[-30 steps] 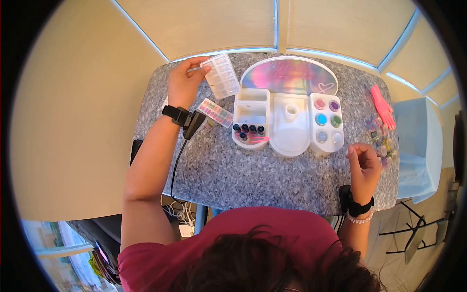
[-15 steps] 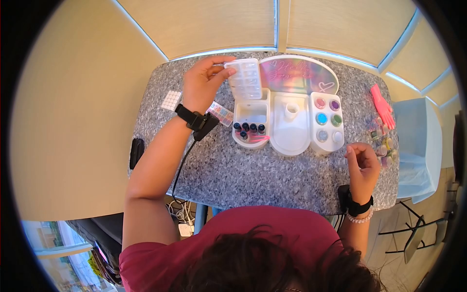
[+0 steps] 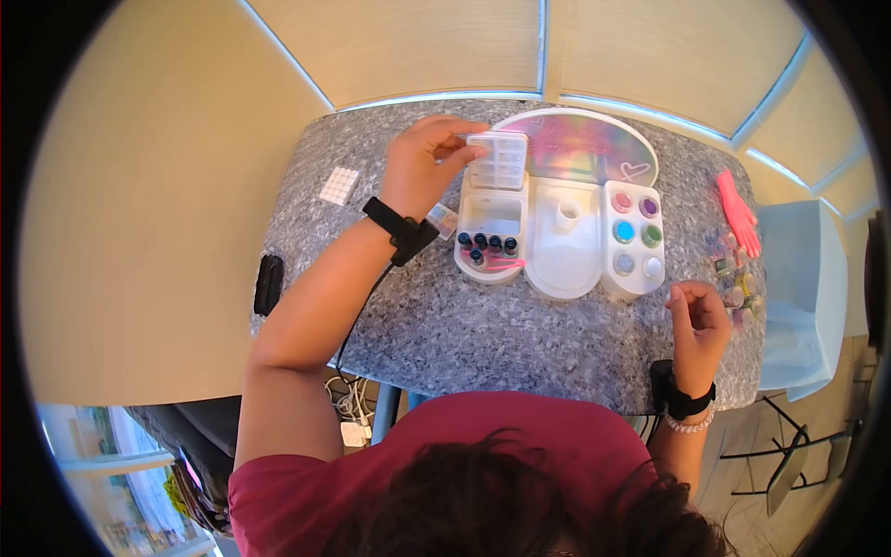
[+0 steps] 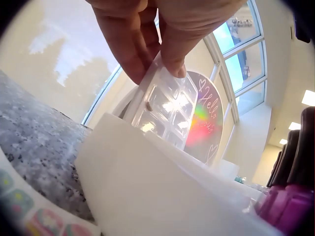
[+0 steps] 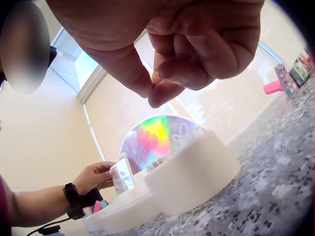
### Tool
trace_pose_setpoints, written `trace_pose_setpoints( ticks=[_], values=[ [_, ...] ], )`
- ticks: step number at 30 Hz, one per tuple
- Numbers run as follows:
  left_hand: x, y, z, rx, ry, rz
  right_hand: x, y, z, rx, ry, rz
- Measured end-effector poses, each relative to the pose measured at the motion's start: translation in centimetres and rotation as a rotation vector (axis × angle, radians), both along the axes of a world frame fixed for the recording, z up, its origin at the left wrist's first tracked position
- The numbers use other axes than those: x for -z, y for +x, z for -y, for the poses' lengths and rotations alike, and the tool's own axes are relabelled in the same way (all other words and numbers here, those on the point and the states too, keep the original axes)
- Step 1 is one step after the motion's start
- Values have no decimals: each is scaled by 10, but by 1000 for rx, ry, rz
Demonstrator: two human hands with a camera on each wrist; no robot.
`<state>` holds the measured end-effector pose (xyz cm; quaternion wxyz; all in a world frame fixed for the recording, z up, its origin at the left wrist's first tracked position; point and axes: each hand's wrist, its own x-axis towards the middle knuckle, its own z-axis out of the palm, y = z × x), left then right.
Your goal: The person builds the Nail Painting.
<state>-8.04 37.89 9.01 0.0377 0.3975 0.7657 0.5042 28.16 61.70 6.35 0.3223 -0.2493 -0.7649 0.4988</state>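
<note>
My left hand [image 3: 422, 172] pinches a clear compartmented plastic case [image 3: 498, 160] by its top edge, thumb in front and fingers behind. The case [image 4: 165, 105] stands upright, its lower end inside the back compartment of the white organizer [image 3: 561, 260]. Dark-capped nail polish bottles [image 3: 481, 243] and a pink tool [image 3: 506, 265] fill the front compartment. Close to the right edge of the organizer, my right hand [image 3: 701, 325] is raised over the table. Its fingers curl loosely with thumb and index tips meeting, and nothing shows between them in the right wrist view.
Behind the organizer rises a rounded iridescent panel [image 3: 594, 148]. Glitter pots [image 3: 624, 231] sit in its right section. A patterned sheet [image 3: 443, 220] and a white gridded block [image 3: 340, 185] lie to the left. On the right are a pink hand-shaped object [image 3: 738, 213] and several small jars [image 3: 733, 278].
My left hand has carried the clear case rightward and lowered its bottom end into the organizer's back compartment. The white gridded block has come into view. My right hand stays nearly still.
</note>
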Motion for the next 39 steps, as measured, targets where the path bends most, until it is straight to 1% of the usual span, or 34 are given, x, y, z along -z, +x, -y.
trace_pose_setpoints(
  ticks=[2,3,5,7,9,10,11,12,13,14,15,17,18,19,20,21,22,23,24,25,26,27,28,29,31,32,34,36,39],
  values=[
    [0,3,6,-58,115,-47,1,0,-1,-12,-13,-8],
    [0,-3,15,-73,112,-52,2,1,-3,-6,-7,-5],
    [0,-31,42,-252,-33,-109,3,2,-4,15,-8,-8],
    [19,-80,90,-420,-351,-397,4,2,-4,10,-19,-8],
    [36,-116,138,-559,-656,-433,2,2,-7,10,-23,-5],
    [32,-117,149,-561,-655,-434,-1,2,-9,-39,-74,-11],
    [31,-117,158,-579,-791,-316,-5,1,-11,-86,-125,-15],
    [29,-114,162,-591,-926,-197,-14,-4,-10,-83,-126,-15],
    [29,-110,160,-584,-928,-201,-27,-13,-5,-130,-117,-52],
    [29,-106,158,-575,-874,-170,-39,-22,1,-175,-107,-88],
    [29,-101,155,-565,-820,-139,-49,-33,8,-166,-110,-87],
    [21,-84,143,-551,-798,-167,-69,-59,21,-301,-19,-142],
    [18,-79,139,-550,-774,-194,-77,-73,25,-295,-16,-138],
    [21,-80,139,-545,-772,-193,-83,-86,28,-355,35,-106],
    [26,-83,140,-542,-644,-164,-89,-99,31,-416,86,-74],
    [28,-85,140,-538,-515,-135,-93,-112,34,-414,90,-73],
    [23,-79,135,-537,-509,-136,-96,-125,37,-473,162,-43],
    [20,-72,129,-558,-436,-190,-98,-138,40,-532,234,-15],
    [11,-61,120,-578,-363,-244,-99,-149,43,-528,240,-17],
    [-4,-44,107,-579,-251,-153,-97,-160,48,-576,259,-37],
    [-14,-28,97,-576,-247,-154,-95,-169,53,-624,277,-55],
    [-21,-12,88,-447,-109,-36,-91,-178,59,-622,280,-55],
    [-27,1,79,-316,27,80,-88,-185,66,-609,261,-104],
    [-32,15,70,-313,30,82,-83,-192,70,-597,241,-152],
    [-40,37,54,-145,125,15,-73,-207,71,-625,205,-173],
    [-42,43,48,-145,128,17,-71,-210,72,-654,166,-197],
    [-43,50,38,-97,145,17,-73,-211,74,-626,183,-175],
    [-42,52,36,-116,148,37,-71,-211,75,-597,203,-155],
    [-33,49,36,-149,89,32,-62,-213,72,-548,215,-224]
  ],
)
